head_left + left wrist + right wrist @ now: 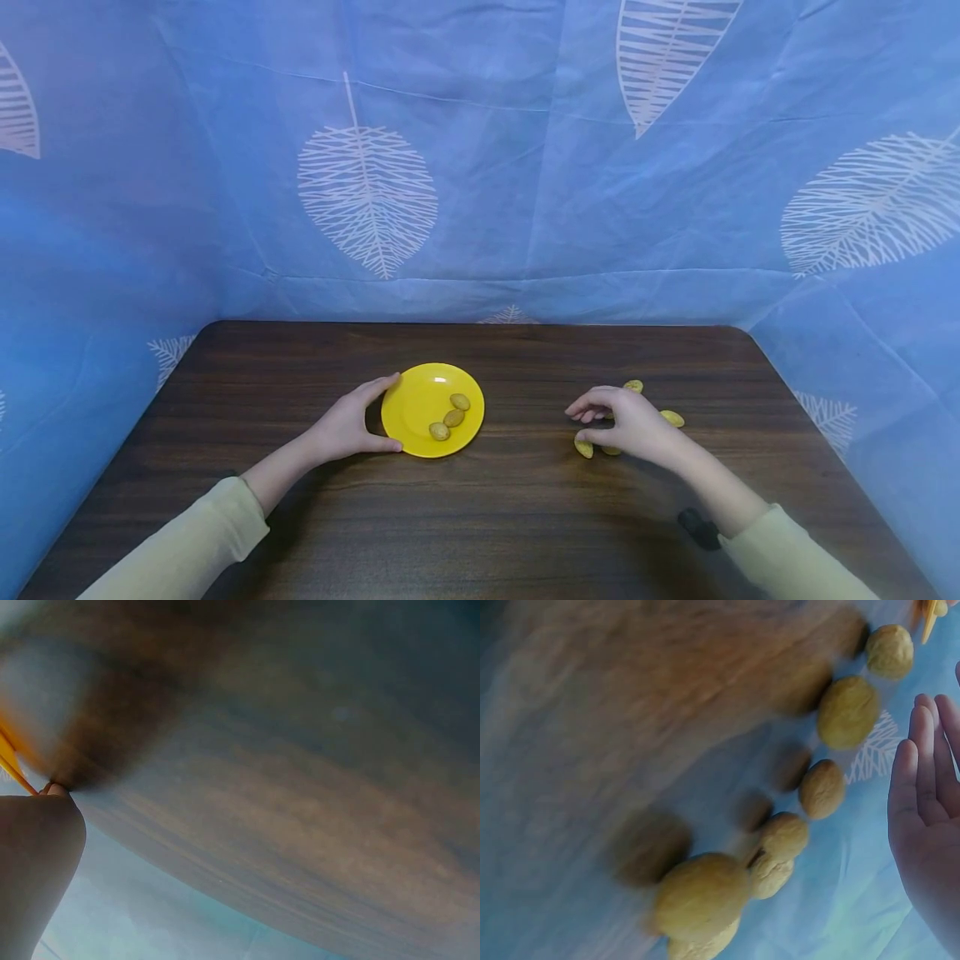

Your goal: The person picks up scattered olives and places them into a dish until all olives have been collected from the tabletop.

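Fingers of right hand bent loosely above tabletop, apart from thumb, holding nothing; loose oval pieces lie under and around them, thumb just beside nearest one, contact hard to tell through my head feed

Left hand grips yellow plate at rim, thumb and fingers spread along left side; three oval pieces lie on it

Step in hand, I judge: picking up loose piece

Next move calls for thumb and fingertips pinching one without nudging neighbours
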`<action>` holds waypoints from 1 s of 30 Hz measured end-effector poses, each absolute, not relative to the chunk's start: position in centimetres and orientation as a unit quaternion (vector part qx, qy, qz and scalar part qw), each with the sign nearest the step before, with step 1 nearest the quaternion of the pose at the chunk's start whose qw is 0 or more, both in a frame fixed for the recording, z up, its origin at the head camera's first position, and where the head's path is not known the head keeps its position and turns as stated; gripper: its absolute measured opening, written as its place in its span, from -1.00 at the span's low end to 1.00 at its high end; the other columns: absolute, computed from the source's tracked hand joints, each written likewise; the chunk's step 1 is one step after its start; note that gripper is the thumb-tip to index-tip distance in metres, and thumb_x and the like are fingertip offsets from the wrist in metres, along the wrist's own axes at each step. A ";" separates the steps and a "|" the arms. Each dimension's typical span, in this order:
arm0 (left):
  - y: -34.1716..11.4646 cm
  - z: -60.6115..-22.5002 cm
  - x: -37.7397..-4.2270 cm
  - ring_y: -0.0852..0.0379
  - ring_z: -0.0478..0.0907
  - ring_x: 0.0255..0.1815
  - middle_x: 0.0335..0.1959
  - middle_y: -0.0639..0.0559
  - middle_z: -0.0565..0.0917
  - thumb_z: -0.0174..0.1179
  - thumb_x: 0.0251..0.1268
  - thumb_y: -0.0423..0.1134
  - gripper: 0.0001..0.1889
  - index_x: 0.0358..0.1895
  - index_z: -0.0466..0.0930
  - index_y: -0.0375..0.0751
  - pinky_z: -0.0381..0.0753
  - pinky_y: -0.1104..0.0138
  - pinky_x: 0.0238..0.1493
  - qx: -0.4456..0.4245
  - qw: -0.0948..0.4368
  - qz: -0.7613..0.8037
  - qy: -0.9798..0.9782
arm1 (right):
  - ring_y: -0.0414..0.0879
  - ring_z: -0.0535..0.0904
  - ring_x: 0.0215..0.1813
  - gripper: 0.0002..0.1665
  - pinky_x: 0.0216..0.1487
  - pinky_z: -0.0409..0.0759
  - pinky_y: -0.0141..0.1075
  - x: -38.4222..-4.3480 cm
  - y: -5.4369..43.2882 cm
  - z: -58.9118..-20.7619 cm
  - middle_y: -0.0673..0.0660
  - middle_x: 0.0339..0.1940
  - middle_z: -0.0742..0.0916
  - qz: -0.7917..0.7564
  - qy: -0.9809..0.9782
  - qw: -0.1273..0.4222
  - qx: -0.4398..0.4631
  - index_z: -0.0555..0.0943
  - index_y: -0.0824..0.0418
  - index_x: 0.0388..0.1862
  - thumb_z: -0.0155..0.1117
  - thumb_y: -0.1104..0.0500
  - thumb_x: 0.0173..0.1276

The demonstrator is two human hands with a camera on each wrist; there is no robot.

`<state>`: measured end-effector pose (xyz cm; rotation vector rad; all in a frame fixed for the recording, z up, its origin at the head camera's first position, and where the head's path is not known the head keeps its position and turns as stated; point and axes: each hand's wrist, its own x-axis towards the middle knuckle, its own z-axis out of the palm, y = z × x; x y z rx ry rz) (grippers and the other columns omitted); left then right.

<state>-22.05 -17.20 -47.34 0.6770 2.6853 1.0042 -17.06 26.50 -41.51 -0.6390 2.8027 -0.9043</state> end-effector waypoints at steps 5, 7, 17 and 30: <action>-17.2 -47.3 -22.0 -0.43 0.29 0.61 0.62 -0.39 0.34 0.66 0.07 -0.05 0.13 0.65 0.20 -0.34 0.37 -0.30 0.55 0.231 0.096 0.339 0.907 | -0.10 0.75 -0.09 -0.66 0.02 0.77 -0.21 -16.8 27.1 -41.9 0.05 -0.11 0.84 -0.290 0.928 0.060 -0.224 0.78 0.22 0.03 0.60 0.24 0.28; -17.2 -47.3 -22.0 -0.43 0.30 0.61 0.62 -0.39 0.34 0.66 0.07 -0.05 0.13 0.65 0.20 -0.34 0.37 -0.30 0.56 0.231 0.095 0.339 0.907 | -0.10 0.75 -0.09 -0.66 0.02 0.77 -0.21 -16.7 27.2 -42.1 0.03 -0.11 0.84 -0.284 0.929 0.061 -0.228 0.78 0.20 0.02 0.61 0.22 0.27; -17.2 -47.3 -22.1 -0.43 0.29 0.61 0.62 -0.39 0.33 0.66 0.07 -0.05 0.13 0.66 0.19 -0.32 0.36 -0.31 0.56 0.227 0.099 0.340 0.907 | -0.07 0.76 -0.04 -0.64 0.02 0.78 -0.26 -16.4 27.5 -42.7 0.02 -0.06 0.82 -0.281 0.928 0.091 -0.225 0.77 0.18 0.04 0.61 0.23 0.27; -17.1 -47.0 -21.8 -0.43 0.29 0.62 0.62 -0.39 0.33 0.66 0.07 -0.07 0.12 0.66 0.19 -0.33 0.36 -0.30 0.56 0.226 0.102 0.345 0.905 | -0.11 0.75 -0.06 -0.65 -0.02 0.77 -0.27 -16.4 27.4 -43.2 0.01 -0.09 0.80 -0.277 0.928 0.100 -0.229 0.77 0.19 0.03 0.61 0.20 0.28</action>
